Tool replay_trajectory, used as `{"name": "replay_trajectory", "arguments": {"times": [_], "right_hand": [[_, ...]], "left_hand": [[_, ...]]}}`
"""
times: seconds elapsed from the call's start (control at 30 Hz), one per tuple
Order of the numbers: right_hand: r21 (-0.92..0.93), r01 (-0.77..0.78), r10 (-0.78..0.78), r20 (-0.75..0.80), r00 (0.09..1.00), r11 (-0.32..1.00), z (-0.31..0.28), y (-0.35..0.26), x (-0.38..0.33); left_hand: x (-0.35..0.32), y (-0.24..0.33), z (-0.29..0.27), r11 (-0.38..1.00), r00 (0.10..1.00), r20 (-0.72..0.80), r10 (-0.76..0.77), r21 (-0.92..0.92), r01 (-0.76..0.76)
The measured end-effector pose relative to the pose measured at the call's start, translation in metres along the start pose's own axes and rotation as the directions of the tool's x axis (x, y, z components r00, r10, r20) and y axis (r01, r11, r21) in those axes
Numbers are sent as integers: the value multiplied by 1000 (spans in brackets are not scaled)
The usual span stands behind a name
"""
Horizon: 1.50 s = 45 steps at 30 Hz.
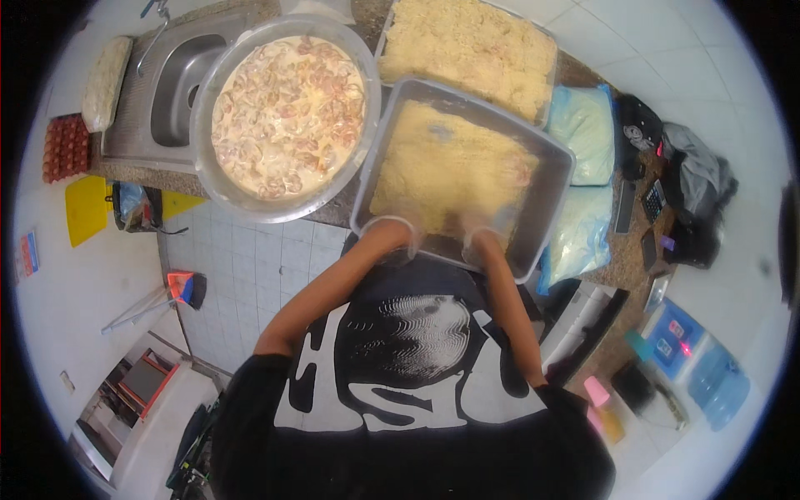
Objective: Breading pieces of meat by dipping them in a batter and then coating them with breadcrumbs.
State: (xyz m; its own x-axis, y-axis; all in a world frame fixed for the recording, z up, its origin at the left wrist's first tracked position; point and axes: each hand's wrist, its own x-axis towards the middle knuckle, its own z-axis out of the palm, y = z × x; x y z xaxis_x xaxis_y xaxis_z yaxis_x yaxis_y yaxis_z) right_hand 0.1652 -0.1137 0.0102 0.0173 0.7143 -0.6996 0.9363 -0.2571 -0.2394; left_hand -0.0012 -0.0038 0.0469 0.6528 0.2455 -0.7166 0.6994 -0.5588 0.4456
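Note:
Both of my hands reach into a deep grey tub (554, 187) holding a layer of yellow breadcrumbs (458, 158). My left hand (404, 223) is at the tub's near side, left of the middle, with a clear plastic glove at the wrist. A short way to its right, my right hand (477, 227) presses into the same crumbs, also gloved. The fingers of both are blurred and sunk in the crumbs, so I cannot tell their shape or whether they hold anything. Left of the tub stands a large round metal bowl (283, 211) of meat pieces in creamy batter (287, 117).
Behind the tub is a tray of crumb-covered food (467, 50). Two plastic bags of pale crumbs (581, 133) lie along its right side. A steel sink (179, 92) and stacked egg trays (67, 150) are at left. A calculator (655, 200) and dark cloth items (700, 192) lie far right.

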Motion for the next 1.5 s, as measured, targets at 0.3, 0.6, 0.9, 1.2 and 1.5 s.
{"name": "replay_trajectory", "arguments": {"times": [0.3,0.6,0.9,1.2,1.5], "right_hand": [[114,156,-86,-467,880,981,-80,-60,38],[297,477,-483,-60,874,827,-53,-55,114],[252,-46,157,-442,883,967,-94,-21,84],[306,204,-178,-110,978,930,-20,-10,48],[428,197,86,-558,825,882,-73,16,46]], "left_hand": [[-58,-18,-3,982,927,-371,-47,-187,-25],[-66,-45,6,969,867,-497,-17,-223,-109],[-32,-25,-14,939,922,-340,-185,-337,64],[8,-27,4,991,962,-240,-132,-9,134],[15,-31,4,993,984,-137,-110,31,116]]}}
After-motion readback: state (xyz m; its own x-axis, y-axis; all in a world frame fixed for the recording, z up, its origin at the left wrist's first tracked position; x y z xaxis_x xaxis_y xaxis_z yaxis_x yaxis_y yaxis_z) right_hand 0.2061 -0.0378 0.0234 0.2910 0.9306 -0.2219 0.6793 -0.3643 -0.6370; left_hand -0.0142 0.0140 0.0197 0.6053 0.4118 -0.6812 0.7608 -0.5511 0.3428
